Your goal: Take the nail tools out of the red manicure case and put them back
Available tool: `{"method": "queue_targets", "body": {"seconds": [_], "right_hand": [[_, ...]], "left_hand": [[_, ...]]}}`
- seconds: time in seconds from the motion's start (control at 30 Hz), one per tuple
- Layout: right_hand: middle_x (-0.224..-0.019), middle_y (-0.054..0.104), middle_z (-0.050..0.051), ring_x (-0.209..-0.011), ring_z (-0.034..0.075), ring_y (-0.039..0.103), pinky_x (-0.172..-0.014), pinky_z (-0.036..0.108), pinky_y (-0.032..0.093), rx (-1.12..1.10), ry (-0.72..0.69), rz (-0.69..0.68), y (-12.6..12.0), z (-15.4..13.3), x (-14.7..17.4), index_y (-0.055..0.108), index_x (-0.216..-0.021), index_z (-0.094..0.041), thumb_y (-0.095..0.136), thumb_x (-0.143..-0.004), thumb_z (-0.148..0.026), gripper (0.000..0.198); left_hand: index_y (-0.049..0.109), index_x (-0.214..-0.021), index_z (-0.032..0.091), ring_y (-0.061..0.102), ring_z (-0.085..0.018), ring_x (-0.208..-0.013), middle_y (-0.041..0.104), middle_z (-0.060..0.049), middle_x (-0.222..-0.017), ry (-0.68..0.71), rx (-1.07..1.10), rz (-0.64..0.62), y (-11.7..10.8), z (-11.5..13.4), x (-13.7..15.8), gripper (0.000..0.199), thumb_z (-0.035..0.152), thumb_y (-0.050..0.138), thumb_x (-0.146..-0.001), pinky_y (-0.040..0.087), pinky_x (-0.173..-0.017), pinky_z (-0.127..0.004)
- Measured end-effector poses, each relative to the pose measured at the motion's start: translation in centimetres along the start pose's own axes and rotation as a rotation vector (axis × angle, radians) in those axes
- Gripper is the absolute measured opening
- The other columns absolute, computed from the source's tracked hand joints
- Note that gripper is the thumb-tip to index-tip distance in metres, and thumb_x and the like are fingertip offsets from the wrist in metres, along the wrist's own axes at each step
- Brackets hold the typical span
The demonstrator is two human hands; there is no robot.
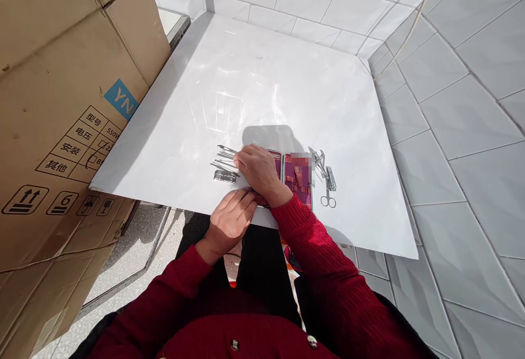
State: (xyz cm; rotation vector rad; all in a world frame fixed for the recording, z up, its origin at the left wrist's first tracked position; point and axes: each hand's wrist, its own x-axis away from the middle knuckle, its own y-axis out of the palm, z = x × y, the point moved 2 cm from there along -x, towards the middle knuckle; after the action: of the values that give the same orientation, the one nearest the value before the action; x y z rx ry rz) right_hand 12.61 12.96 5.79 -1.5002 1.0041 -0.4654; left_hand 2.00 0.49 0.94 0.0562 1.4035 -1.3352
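Observation:
A manicure case (pixel 305 198) with a purple-red lining and elastic loops lies open on the white table, and my hands cover most of its left half. My right hand (pixel 259 170) reaches across that half, its fingers bent by the ends of several slim metal manicure tools (pixel 225 154); whatever they pinch is hidden. At the case's lower left corner, my left hand (pixel 232 219) has its fingers pressed together on the edge. Nail clippers (pixel 225 176) lie left of the hands. To the case's right are small scissors (pixel 328 200), more nail clippers (pixel 330 179) and cuticle nippers (pixel 318 157).
The white table (pixel 311 96) has its front edge close to my lap. A large cardboard box (pixel 69 102) stands along its left side. Tiled walls (pixel 463 129) rise behind and to the right, with a pale cable (pixel 414 19) hanging at the back right.

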Motion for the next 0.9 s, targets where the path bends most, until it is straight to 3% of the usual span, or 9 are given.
{"method": "queue_targets", "body": {"seconds": [0.27,0.4,0.53,0.77,0.9], "right_hand": [[-0.091,0.07,0.009,-0.088,0.023,0.057,-0.079,0.036,0.037,0.096,-0.078,-0.048,0.1,-0.3,-0.1,0.071,-0.086,-0.018,0.053,-0.105,-0.014,0.027],[-0.091,0.068,0.01,-0.087,0.025,0.056,-0.078,0.036,0.039,0.134,-0.065,-0.102,0.1,-0.7,-0.6,0.07,-0.093,-0.017,0.048,-0.102,-0.005,0.026],[-0.097,0.068,0.013,-0.09,0.027,0.056,-0.082,0.038,0.042,0.131,-0.042,-0.123,0.2,-1.1,-0.5,0.067,-0.098,-0.016,0.044,-0.104,-0.007,0.026],[-0.102,0.065,0.01,-0.093,0.024,0.057,-0.083,0.037,0.045,-0.13,0.09,0.033,0.1,0.3,0.2,0.059,-0.099,-0.02,0.04,-0.108,-0.014,0.022],[-0.09,0.064,0.004,-0.08,0.02,0.055,-0.078,0.033,0.043,-0.287,0.224,0.057,0.2,1.4,-0.1,0.055,-0.095,-0.022,0.042,-0.106,-0.017,0.018]], "left_hand": [[0.064,-0.129,0.015,0.068,-0.026,-0.13,0.077,-0.011,-0.125,0.022,-0.046,0.014,0.1,0.1,0.1,0.031,0.008,0.056,-0.1,0.058,-0.113,-0.045],[0.064,-0.133,0.015,0.065,-0.026,-0.134,0.075,-0.012,-0.13,0.01,-0.036,-0.027,0.2,-0.1,0.4,0.033,0.011,0.053,-0.102,0.056,-0.115,-0.046],[0.063,-0.137,0.017,0.064,-0.026,-0.135,0.075,-0.012,-0.131,-0.001,-0.022,-0.037,0.3,-0.2,0.7,0.035,0.014,0.051,-0.104,0.054,-0.117,-0.046],[0.064,-0.138,0.018,0.062,-0.024,-0.139,0.074,-0.011,-0.135,-0.019,-0.014,-0.068,0.5,-0.5,0.9,0.034,0.017,0.051,-0.106,0.05,-0.12,-0.044],[0.064,-0.136,0.018,0.063,-0.024,-0.138,0.074,-0.01,-0.133,-0.002,-0.043,-0.047,0.4,-0.4,0.8,0.032,0.019,0.049,-0.107,0.051,-0.118,-0.044]]}}
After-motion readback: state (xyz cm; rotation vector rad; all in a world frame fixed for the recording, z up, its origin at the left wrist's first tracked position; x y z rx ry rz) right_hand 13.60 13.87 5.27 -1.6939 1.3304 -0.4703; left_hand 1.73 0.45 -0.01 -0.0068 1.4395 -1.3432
